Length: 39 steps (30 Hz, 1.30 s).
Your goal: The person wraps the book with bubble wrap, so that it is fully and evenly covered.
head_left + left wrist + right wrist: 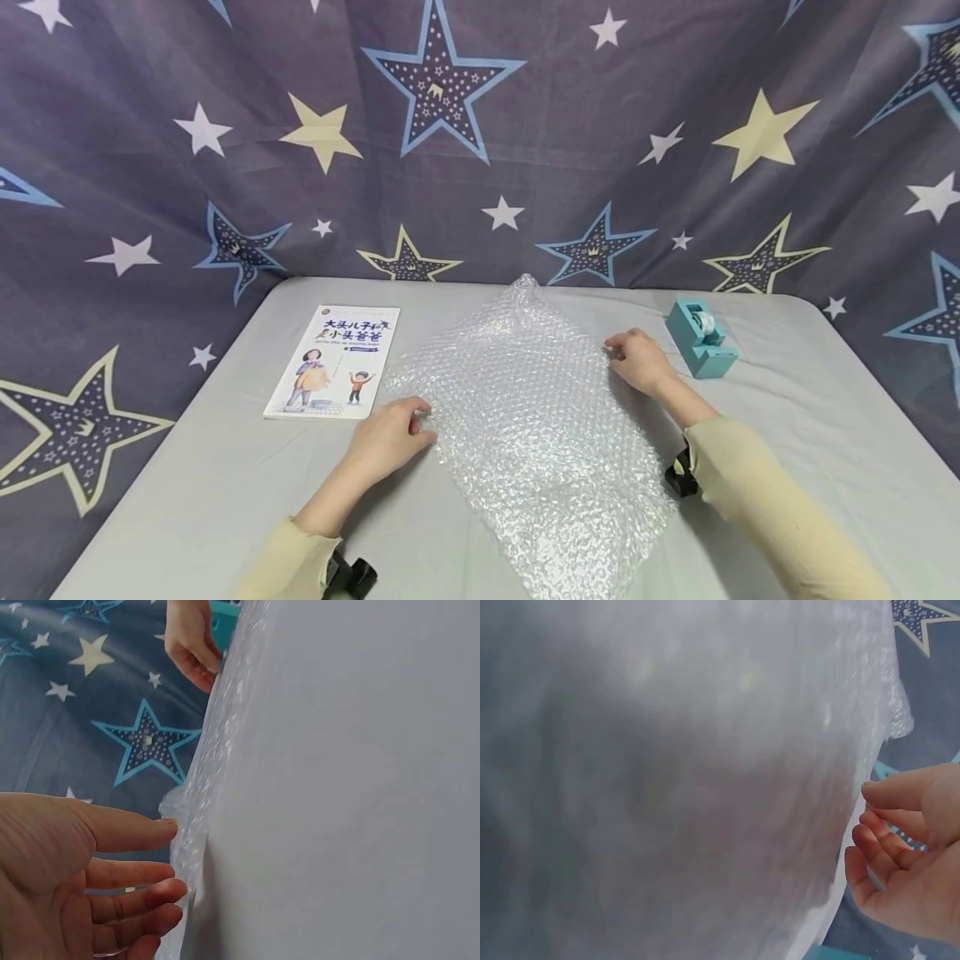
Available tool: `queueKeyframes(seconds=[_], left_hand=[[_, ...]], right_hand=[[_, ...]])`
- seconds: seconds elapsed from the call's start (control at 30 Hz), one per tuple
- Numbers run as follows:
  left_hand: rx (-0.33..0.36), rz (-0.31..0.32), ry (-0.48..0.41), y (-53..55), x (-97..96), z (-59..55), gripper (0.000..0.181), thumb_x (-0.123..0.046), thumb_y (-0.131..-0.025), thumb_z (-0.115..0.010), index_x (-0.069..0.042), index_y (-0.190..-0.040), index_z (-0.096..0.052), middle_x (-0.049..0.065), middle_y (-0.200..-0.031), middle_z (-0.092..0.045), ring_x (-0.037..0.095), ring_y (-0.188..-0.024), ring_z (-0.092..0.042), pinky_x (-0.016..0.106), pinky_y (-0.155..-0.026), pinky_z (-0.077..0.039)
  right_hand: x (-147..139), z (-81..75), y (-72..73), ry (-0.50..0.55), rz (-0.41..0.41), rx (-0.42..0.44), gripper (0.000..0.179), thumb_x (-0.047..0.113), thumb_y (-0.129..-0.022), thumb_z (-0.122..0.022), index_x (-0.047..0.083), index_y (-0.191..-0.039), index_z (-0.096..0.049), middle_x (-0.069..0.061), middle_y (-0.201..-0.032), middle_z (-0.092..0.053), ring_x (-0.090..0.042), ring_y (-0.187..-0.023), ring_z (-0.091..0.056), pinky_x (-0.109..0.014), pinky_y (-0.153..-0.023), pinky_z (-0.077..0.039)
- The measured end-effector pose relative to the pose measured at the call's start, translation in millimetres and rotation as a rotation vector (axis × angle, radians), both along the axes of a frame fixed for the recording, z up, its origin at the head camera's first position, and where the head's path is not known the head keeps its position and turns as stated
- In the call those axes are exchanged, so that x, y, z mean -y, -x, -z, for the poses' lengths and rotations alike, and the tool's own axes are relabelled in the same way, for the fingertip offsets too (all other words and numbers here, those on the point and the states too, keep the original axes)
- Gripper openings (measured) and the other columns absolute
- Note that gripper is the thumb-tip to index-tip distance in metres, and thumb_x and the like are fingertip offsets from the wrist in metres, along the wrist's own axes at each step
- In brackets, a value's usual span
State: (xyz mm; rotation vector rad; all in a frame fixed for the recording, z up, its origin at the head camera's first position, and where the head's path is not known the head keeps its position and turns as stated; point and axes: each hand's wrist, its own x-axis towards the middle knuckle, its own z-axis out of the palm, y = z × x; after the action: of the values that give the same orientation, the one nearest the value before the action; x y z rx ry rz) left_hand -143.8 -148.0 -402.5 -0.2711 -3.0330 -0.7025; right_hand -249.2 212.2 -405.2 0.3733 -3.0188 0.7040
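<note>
A sheet of clear bubble wrap (pixel 525 400) lies spread on the table, one corner pointing to the back. At its left edge is my left hand (pixel 392 442), fingertips right by the wrap. The left wrist view shows that hand's thumb (pixel 135 831) and fingers apart, nothing between them. Along the opposite edge my right hand (pixel 641 360) hovers close to the wrap. Seen from the right wrist, its fingers (pixel 877 851) are loosely bent beside the bubble wrap (pixel 840 697) and hold nothing.
A white picture book (pixel 333 362) lies flat behind my left hand. To the right of the wrap, beyond my right hand, stands a teal tape dispenser (pixel 701 340) with a roll of tape. A dark star-patterned curtain (pixel 480 192) hangs behind the grey-covered table (pixel 810 400).
</note>
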Motion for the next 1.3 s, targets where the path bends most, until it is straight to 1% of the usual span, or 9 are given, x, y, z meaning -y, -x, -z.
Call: queueKeyframes(seconds=[0.13, 0.23, 0.47, 0.6, 0.67, 0.87, 1.0, 1.13, 1.3], left_hand=[[-0.002, -0.027, -0.006, 4.7, 7.8, -2.9, 0.031, -0.026, -0.076, -0.068, -0.011, -0.102, -0.065, -0.008, -0.068, -0.056, 0.008, -0.059, -0.048, 0.027, -0.053, -0.04], [-0.012, -0.044, -0.011, 9.9, 15.3, -5.6, 0.031, -0.028, -0.078, -0.067, -0.012, -0.103, -0.065, -0.007, -0.071, -0.058, 0.008, -0.06, -0.05, 0.028, -0.054, -0.042], [-0.05, -0.087, -0.041, 23.3, 35.6, -12.0, 0.03, -0.028, -0.08, -0.064, -0.011, -0.105, -0.065, -0.003, -0.076, -0.062, 0.012, -0.064, -0.054, 0.03, -0.055, -0.043], [-0.053, -0.108, -0.063, 26.9, 45.2, -15.8, 0.031, -0.027, -0.081, -0.063, -0.009, -0.107, -0.064, -0.001, -0.079, -0.062, 0.013, -0.066, -0.054, 0.029, -0.054, -0.041], [-0.053, -0.113, -0.068, 28.5, 49.5, -17.3, 0.032, -0.027, -0.082, -0.062, -0.008, -0.108, -0.064, 0.0, -0.079, -0.062, 0.013, -0.065, -0.054, 0.029, -0.054, -0.041], [-0.077, -0.128, -0.074, 37.3, 62.1, -19.6, 0.031, -0.026, -0.083, -0.062, -0.005, -0.106, -0.064, 0.003, -0.079, -0.063, 0.017, -0.068, -0.057, 0.03, -0.056, -0.042], [-0.093, -0.161, -0.049, 42.2, 68.4, -21.4, 0.032, -0.028, -0.083, -0.061, -0.007, -0.106, -0.063, 0.005, -0.083, -0.065, 0.022, -0.073, -0.06, 0.032, -0.056, -0.04], [-0.077, -0.185, -0.044, 45.0, 74.3, -23.4, 0.034, -0.029, -0.083, -0.059, -0.006, -0.109, -0.063, 0.007, -0.088, -0.066, 0.026, -0.078, -0.061, 0.035, -0.057, -0.041], [-0.064, -0.191, -0.084, 48.4, 81.9, -21.4, 0.036, -0.026, -0.084, -0.058, -0.002, -0.11, -0.061, 0.01, -0.087, -0.065, 0.026, -0.075, -0.059, 0.034, -0.056, -0.042]], right_hand=[[9, -3.4, -2.8, 0.026, -0.021, -0.053, 0.034, 0.003, -0.078, -0.057, -0.007, -0.11, -0.06, -0.022, -0.102, -0.058, -0.034, -0.09, -0.059, -0.045, -0.079, -0.047], [19, -5.8, -5.1, 0.059, -0.045, -0.064, 0.033, 0.004, -0.078, -0.058, -0.006, -0.11, -0.061, -0.021, -0.101, -0.059, -0.033, -0.09, -0.059, -0.044, -0.079, -0.048], [48, -13.0, -12.2, 0.17, -0.116, -0.036, 0.033, 0.007, -0.08, -0.058, -0.004, -0.111, -0.06, -0.018, -0.099, -0.061, -0.03, -0.088, -0.061, -0.041, -0.079, -0.049], [63, -15.2, -15.9, 0.217, -0.161, -0.027, 0.033, 0.007, -0.081, -0.06, -0.005, -0.111, -0.06, -0.018, -0.099, -0.062, -0.028, -0.087, -0.062, -0.04, -0.08, -0.049], [70, -15.4, -17.6, 0.236, -0.179, -0.016, 0.033, 0.007, -0.081, -0.06, -0.006, -0.112, -0.06, -0.018, -0.099, -0.063, -0.028, -0.087, -0.063, -0.039, -0.08, -0.049], [93, -18.1, -25.4, 0.296, -0.202, 0.062, 0.034, 0.006, -0.081, -0.059, -0.005, -0.114, -0.058, -0.017, -0.101, -0.063, -0.026, -0.09, -0.062, -0.035, -0.078, -0.051], [109, -19.2, -29.2, 0.306, -0.222, 0.09, 0.033, 0.007, -0.083, -0.059, -0.003, -0.114, -0.058, -0.015, -0.1, -0.064, -0.024, -0.09, -0.062, -0.033, -0.077, -0.051], [126, -19.2, -32.4, 0.314, -0.24, 0.114, 0.033, 0.008, -0.083, -0.059, -0.002, -0.114, -0.059, -0.013, -0.1, -0.064, -0.022, -0.089, -0.062, -0.03, -0.076, -0.05], [145, -19.1, -33.8, 0.36, -0.247, 0.138, 0.032, 0.007, -0.083, -0.06, -0.002, -0.113, -0.059, -0.012, -0.098, -0.065, -0.02, -0.088, -0.061, -0.027, -0.076, -0.05]])
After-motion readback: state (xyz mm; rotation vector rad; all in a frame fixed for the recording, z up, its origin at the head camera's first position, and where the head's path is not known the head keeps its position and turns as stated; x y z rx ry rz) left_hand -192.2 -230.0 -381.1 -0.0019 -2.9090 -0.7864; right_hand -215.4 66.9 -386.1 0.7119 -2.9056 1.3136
